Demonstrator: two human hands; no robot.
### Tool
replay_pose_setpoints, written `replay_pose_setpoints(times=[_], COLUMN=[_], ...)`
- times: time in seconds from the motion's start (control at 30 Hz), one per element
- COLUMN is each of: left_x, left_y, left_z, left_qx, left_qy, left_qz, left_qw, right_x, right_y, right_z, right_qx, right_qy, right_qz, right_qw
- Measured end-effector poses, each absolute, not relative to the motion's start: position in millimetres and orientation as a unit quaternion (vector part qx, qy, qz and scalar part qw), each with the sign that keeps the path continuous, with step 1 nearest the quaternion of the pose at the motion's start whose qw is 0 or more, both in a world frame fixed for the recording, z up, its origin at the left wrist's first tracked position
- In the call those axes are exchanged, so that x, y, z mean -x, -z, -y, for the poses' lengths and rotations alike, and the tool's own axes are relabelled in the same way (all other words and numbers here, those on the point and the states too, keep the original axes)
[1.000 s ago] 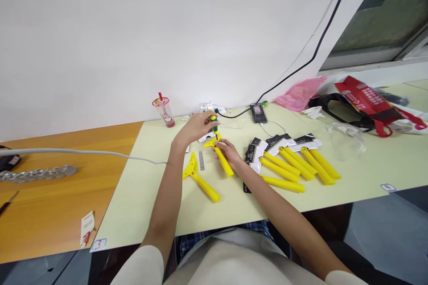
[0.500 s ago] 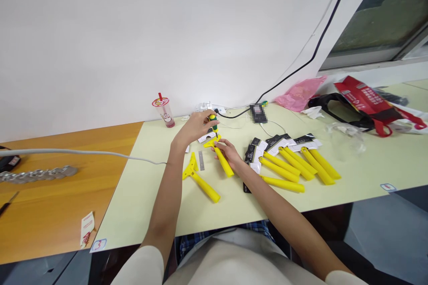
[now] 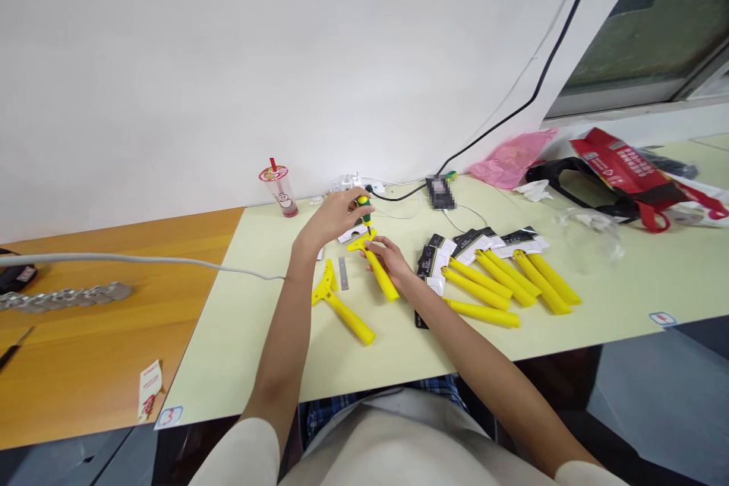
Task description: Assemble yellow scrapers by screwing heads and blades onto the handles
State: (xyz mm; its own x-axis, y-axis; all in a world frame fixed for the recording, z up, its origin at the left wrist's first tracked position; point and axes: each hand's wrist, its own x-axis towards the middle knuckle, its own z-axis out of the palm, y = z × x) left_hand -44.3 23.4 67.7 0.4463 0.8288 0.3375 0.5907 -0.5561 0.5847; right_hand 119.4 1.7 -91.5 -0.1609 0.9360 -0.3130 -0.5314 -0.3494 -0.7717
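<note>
My left hand (image 3: 337,214) is closed around the green and yellow handle of a screwdriver (image 3: 365,210), held upright with its tip down at the head of a yellow scraper (image 3: 383,278). Closed on that scraper just below its head is my right hand (image 3: 390,259). A second yellow scraper (image 3: 351,320) lies on the table to the left, its head partly behind my left forearm. Between the two scrapers a flat metal blade (image 3: 343,273) rests on the tabletop. A white and black card (image 3: 353,234) lies behind the held scraper's head.
Several yellow scrapers (image 3: 484,293) in black and white packaging lie to the right. A cup with a red straw (image 3: 280,192) stands near the wall. Farther right are a pink bag (image 3: 512,159) and a red bag (image 3: 618,171). A grey cable (image 3: 142,260) crosses the left side.
</note>
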Motion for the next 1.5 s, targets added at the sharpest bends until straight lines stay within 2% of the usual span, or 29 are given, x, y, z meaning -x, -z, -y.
replay_pose_setpoints(times=[1.5], left_x=[49.5], left_y=[-74.0], left_z=[-18.3], left_qx=[-0.847], left_qy=[-0.268], left_qz=[-0.390], left_qw=[0.242], right_x=[-120.4], right_y=[93.1], right_z=[-2.1], right_qx=[0.392], right_qy=[-0.723], right_qz=[0.253], right_qw=[0.510])
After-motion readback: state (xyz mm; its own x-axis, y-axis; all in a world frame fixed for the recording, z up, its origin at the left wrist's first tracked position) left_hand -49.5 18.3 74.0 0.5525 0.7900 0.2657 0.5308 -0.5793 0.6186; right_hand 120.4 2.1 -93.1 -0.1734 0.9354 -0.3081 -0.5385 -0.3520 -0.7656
